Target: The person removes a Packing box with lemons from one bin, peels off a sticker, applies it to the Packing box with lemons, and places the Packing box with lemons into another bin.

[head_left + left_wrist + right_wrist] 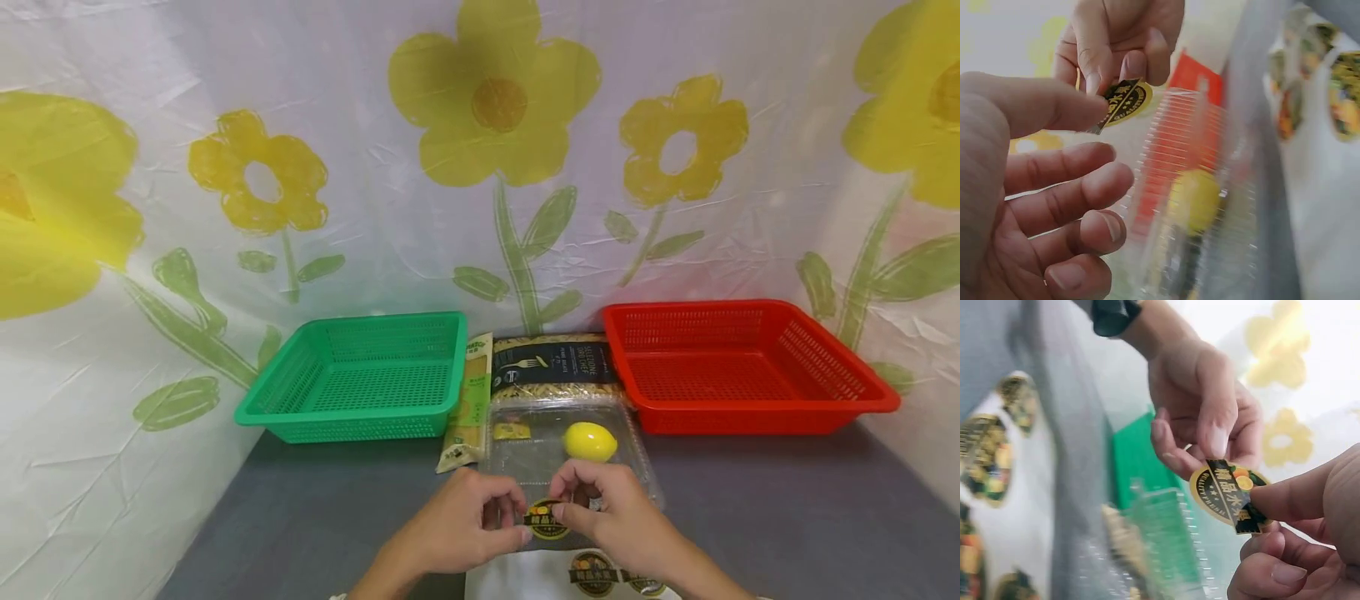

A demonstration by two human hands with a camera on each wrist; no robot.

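An oval black-and-gold sticker (545,519) with fruit pictures and writing is held up in the air between both hands. My right hand (618,512) pinches its right end between thumb and fingers. At the sticker's left end, my left hand (468,521) has its thumb against the edge, fingers loosely curved. Below the hands lies a white sheet (517,575) bearing more such stickers. Just beyond them, a clear plastic container (525,467) holds a yellow lemon (590,442) and has a small yellow label (512,431) at its back left.
A green basket (348,421) stands at the back left, a red basket (750,408) at the back right. Between them lie a long yellow-green pasta packet (471,400) and a dark-labelled pasta bag (555,362). A flowered cloth (360,208) hangs behind the grey table (750,508).
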